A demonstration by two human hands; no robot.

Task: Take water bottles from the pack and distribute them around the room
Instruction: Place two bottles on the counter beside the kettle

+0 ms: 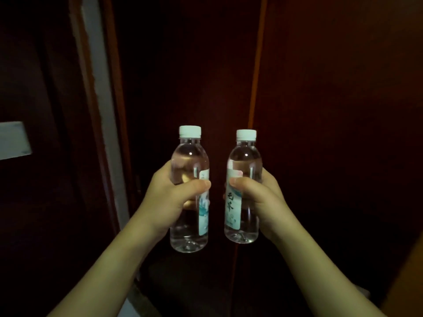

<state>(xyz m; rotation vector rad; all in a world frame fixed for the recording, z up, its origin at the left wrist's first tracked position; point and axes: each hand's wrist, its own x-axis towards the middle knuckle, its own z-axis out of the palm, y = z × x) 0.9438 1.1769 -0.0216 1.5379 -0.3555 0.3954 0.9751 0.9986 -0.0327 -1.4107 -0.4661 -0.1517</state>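
Head view, dim room: I log two clear water bottles held upright side by side in front of me, near each other but apart. Left bottle point(189, 191): white cap, full, pale label turned toward the right; gripped at mid-body by my left hand point(169, 197), its fingers curled round the far side and the thumb point(196, 186) laid across the front. Right bottle point(243, 188): white cap, full, pale label with dark characters facing left of centre; gripped at mid-body by my right hand point(258, 200), thumb point(242, 183) across the label, fingers wrapped behind and mostly hidden. Both forearms reach in from the bottom corners. Neither bottle touches any surface; both hang in the air at hand height. Background: dark reddish wooden panels point(332, 110) ahead and to the right, a pale vertical strip point(100, 88) on the left, a pale rectangular plate point(13, 140) at the far left edge. Lower ground too dark to tell.
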